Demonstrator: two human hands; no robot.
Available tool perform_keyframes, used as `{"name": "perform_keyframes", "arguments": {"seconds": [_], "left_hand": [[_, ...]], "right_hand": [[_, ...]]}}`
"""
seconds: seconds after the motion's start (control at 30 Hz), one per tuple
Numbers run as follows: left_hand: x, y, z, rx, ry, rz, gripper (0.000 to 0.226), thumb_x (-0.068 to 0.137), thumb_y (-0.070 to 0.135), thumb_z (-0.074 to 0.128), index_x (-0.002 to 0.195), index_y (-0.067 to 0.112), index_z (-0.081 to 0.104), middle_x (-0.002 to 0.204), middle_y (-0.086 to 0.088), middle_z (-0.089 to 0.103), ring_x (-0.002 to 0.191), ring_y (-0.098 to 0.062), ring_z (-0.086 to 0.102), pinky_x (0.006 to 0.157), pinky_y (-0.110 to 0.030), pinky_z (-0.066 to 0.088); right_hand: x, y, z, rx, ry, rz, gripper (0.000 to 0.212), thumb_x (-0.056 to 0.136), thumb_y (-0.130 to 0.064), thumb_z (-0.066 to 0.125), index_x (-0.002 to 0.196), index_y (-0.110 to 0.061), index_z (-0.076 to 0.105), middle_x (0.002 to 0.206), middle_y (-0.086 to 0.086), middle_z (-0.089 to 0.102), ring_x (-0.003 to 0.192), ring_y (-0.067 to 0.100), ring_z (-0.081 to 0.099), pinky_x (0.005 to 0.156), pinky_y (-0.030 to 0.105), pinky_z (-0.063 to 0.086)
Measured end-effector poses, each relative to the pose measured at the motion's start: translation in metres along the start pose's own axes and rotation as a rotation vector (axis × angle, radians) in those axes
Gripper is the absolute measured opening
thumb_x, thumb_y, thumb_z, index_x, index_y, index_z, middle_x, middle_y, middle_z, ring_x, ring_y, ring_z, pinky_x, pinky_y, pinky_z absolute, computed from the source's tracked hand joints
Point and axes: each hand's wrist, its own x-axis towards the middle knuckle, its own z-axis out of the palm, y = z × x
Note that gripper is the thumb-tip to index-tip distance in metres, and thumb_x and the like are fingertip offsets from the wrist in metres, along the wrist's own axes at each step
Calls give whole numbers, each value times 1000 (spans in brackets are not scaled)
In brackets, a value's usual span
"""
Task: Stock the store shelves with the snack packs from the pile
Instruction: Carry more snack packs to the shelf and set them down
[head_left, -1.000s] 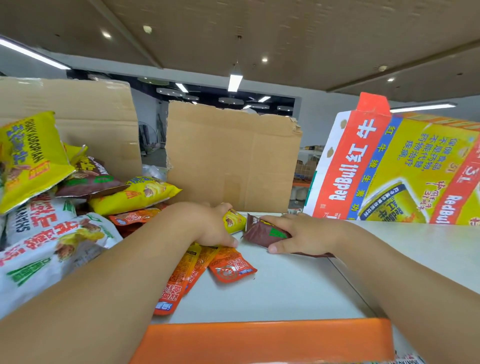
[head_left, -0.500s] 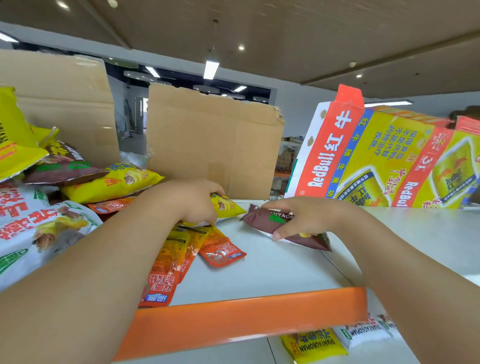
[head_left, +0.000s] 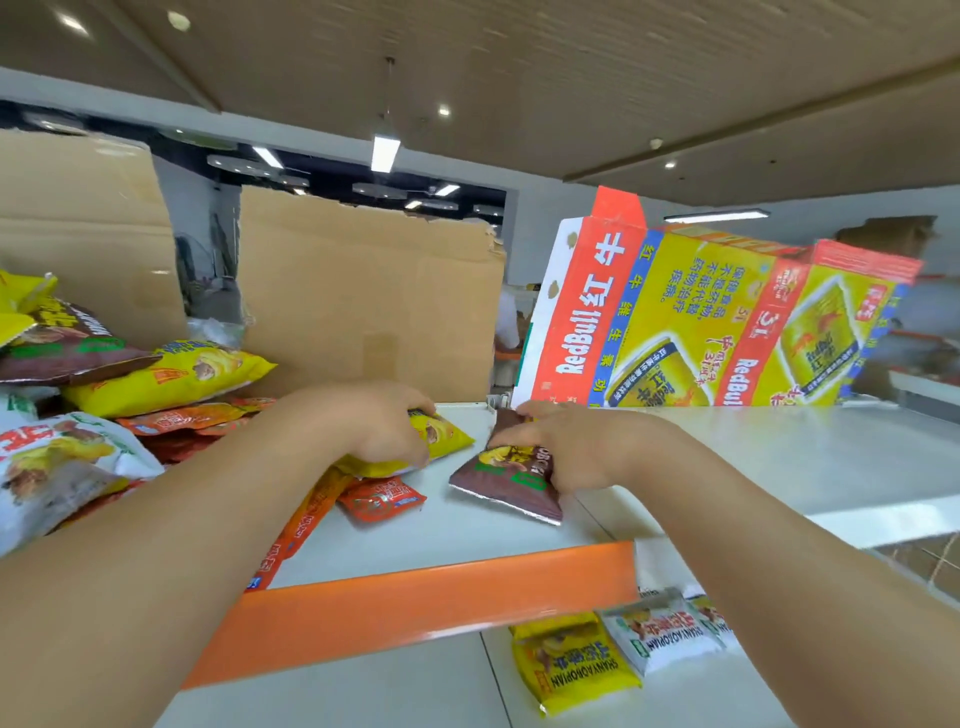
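mid-frame on the shelf (head_left: 727, 467), the left hand (head_left: 384, 431) curls fingers round a yellow pack (head_left: 444, 435), the right hand (head_left: 576, 447) round a brown pack (head_left: 506, 486); each grip should stay firm while lifting clear of the pile (head_left: 130, 374) at left.

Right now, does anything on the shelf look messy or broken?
Yes. The Red Bull carton leans sideways with its flap open, the cardboard sheet has a ragged torn top corner, and the snack pile is a jumbled heap, not rows.

Brown pack (head_left: 501, 483) — seemingly silver-edged — yellow pack (head_left: 448, 434), orange shelf lip (head_left: 415, 603).
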Motion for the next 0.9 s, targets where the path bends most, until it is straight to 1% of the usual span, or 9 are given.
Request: {"name": "perform_keyframes", "arguments": {"seconds": [0.07, 0.13, 0.23, 0.37, 0.5, 0.63, 0.7, 0.77, 0.9], "left_hand": [[2, 2, 1, 9, -14, -16, 73, 80, 39, 77, 146, 39, 46, 151, 3, 47, 129, -24, 50, 106, -35, 45], [3, 8, 2, -14, 4, -22, 71, 77, 33, 78, 142, 40, 50, 145, 2, 50, 124, -24, 52, 103, -36, 47], [4, 24, 5, -74, 59, 0, 65, 78, 26, 79, 137, 38, 55, 135, 3, 55, 115, -23, 55, 98, -34, 49], [7, 55, 14, -223, 141, 32, 60, 77, 20, 79, 130, 39, 59, 125, 5, 60, 106, -21, 58, 91, -32, 51], [5, 99, 15, -379, 249, 76, 63, 60, 38, 76, 118, 55, 56, 121, 9, 62, 102, -19, 62, 88, -35, 55], [0, 162, 18, -477, 353, 182, 67, 72, 27, 83, 130, 47, 57, 122, 9, 61, 102, -19, 61, 80, -28, 49], [-4, 199, 23, -502, 384, 246, 69, 66, 34, 83, 129, 49, 57, 124, 10, 61, 106, -18, 61, 86, -30, 51], [-8, 236, 31, -515, 385, 302, 68, 70, 31, 83, 130, 50, 56, 126, 10, 59, 108, -18, 59, 93, -34, 52], [-11, 312, 53, -521, 324, 408, 68, 79, 24, 82, 134, 52, 53, 127, 11, 56, 106, -17, 59, 91, -32, 52]], "right_hand": [[-8, 3, -4, -18, 40, -7, 61, 79, -22, 66, 137, -37, 52, 145, -2, 41, 130, 28, 45, 104, 43, 44], [-20, 14, -7, 10, 65, 18, 45, 78, -33, 72, 119, -21, 58, 119, 0, 53, 108, 26, 55, 81, 36, 50], [-35, 35, 0, 116, 82, 62, 46, 79, -47, 75, 110, -23, 51, 98, -3, 55, 87, 23, 55, 62, 32, 39], [-56, 61, 14, 218, 252, 52, 45, 77, -41, 77, 110, -29, 49, 93, -4, 55, 85, 24, 55, 65, 33, 43], [-92, 108, 11, 337, 393, 123, 45, 77, -43, 78, 113, -34, 54, 108, -1, 62, 94, 27, 61, 82, 37, 53], [-163, 161, 2, 417, 503, 183, 44, 80, -38, 80, 117, -35, 55, 116, -7, 58, 100, 25, 61, 87, 38, 52], [-203, 189, 4, 417, 563, 216, 43, 81, -33, 80, 118, -31, 57, 114, -7, 59, 103, 25, 60, 89, 40, 51], [-243, 216, 12, 386, 568, 263, 42, 80, -33, 80, 115, -32, 56, 114, -6, 60, 105, 26, 60, 92, 43, 51], [-316, 264, 38, 328, 535, 404, 46, 80, -35, 80, 119, -36, 55, 117, -10, 62, 101, 24, 60, 89, 39, 51]]}}
